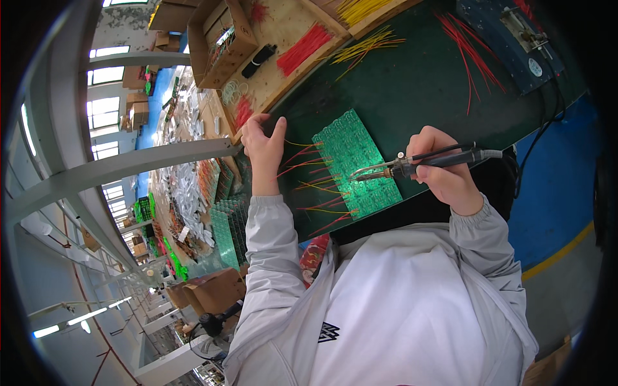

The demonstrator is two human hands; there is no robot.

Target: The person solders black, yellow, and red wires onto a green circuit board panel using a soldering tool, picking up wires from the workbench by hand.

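Note:
My right hand (444, 170) is closed around a soldering iron (404, 168) with a thin metal guide tube alongside its tip. The tip points left, over a green circuit board panel (360, 151) lying on the dark green table; whether it touches cannot be made out. Red and yellow wires (312, 185) stick out from the panel's left edge. My left hand (262, 145) is left of the panel, beside the corner of a wooden tray, thumb apart from the bent fingers. Nothing shows in it, though the fingertips are partly hidden. Short red wires (243, 112) lie just beyond it.
The wooden tray (293, 77) bears red wire bundles, a black rolled item (259, 61) and a cardboard box (222, 45). Loose yellow wires (370, 48) and red wires (467, 48) lie farther back. A blue metal device (508, 48) stands far right. More green panels (226, 228) stand at left.

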